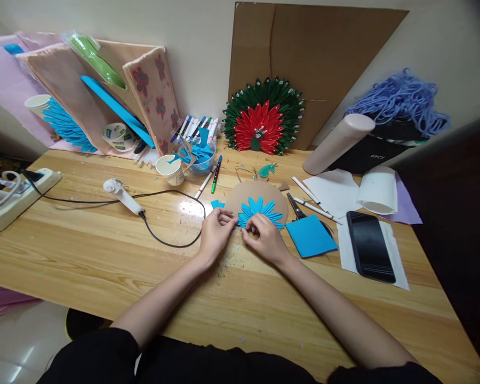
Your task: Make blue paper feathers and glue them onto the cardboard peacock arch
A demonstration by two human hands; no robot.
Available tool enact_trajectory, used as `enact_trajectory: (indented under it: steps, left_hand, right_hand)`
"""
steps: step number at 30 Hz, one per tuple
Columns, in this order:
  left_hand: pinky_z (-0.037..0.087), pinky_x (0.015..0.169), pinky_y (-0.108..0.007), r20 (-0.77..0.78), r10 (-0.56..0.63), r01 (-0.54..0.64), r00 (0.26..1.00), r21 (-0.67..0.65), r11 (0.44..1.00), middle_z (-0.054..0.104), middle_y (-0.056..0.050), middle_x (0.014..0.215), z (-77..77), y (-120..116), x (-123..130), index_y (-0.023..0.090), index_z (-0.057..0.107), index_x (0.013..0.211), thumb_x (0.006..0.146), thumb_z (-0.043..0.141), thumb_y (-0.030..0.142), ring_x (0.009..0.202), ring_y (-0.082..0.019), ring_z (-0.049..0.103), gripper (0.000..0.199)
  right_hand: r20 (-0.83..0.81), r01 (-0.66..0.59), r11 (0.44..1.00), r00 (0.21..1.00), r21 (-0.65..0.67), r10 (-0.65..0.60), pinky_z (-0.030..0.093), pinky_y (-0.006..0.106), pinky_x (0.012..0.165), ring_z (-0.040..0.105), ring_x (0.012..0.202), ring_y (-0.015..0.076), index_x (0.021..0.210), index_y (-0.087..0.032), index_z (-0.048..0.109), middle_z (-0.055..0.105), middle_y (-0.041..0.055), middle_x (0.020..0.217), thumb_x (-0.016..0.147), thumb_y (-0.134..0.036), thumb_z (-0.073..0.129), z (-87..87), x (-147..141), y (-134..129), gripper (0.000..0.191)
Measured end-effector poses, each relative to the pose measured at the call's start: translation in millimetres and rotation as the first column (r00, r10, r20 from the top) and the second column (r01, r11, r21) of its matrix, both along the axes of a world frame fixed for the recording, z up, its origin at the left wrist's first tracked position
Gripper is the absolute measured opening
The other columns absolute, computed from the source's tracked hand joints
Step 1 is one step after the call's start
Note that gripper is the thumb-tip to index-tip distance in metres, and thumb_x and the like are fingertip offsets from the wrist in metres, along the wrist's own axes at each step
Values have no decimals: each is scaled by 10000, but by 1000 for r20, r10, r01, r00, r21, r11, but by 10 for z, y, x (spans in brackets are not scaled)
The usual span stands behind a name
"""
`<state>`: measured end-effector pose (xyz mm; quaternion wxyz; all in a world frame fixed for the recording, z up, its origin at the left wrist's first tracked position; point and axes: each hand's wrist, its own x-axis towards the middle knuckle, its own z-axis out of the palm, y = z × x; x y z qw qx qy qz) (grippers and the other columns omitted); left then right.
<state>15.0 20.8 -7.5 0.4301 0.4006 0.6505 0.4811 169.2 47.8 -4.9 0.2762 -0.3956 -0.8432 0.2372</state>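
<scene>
A rounded brown cardboard piece (237, 193) lies flat on the table, with a fan of blue petals (260, 205) on its lower part. My left hand (216, 234) is closed at the lower left of the fan, thumb and fingers pinching the tip of a blue petal (240, 222). Just beside it, my right hand (267, 239) is curled, thumb and forefinger together over the fan's lower middle; what is between them, if anything, is too small to make out. A square blue sheet (311, 236) rests to the right, partly over black-handled scissors (294, 206).
A white glue gun (122, 196) and its black cord (176, 245) lie left. Behind stand a paper cup (170, 169), a tub of blue scraps (202, 160) and a red-green peacock (260, 120). White sticks (318, 209) and a phone (370, 245) are on the right.
</scene>
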Motion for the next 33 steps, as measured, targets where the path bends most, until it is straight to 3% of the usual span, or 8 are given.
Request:
enact_trajectory:
  steps: [13,33]
  left_hand:
    - [478,609,-232,-39,-39,39,998,-12,999,646,-25,678,11,40,-23,135,576,906,703,684,226,630,-136,623,247]
    - [478,546,-229,-25,-38,37,999,-11,999,629,-8,651,-14,65,5,154,572,887,743,654,269,545,-125,613,202]
  right_hand:
    - [-61,55,996,996,-69,-59,384,267,620,483,677,157,799,-196,490,491,4,694,821,-171,501,-35,8,12,35]
    - [45,16,997,999,70,-19,415,308,697,515,774,199,797,-188,560,546,42,754,818,-129,510,-11,8,-11,80]
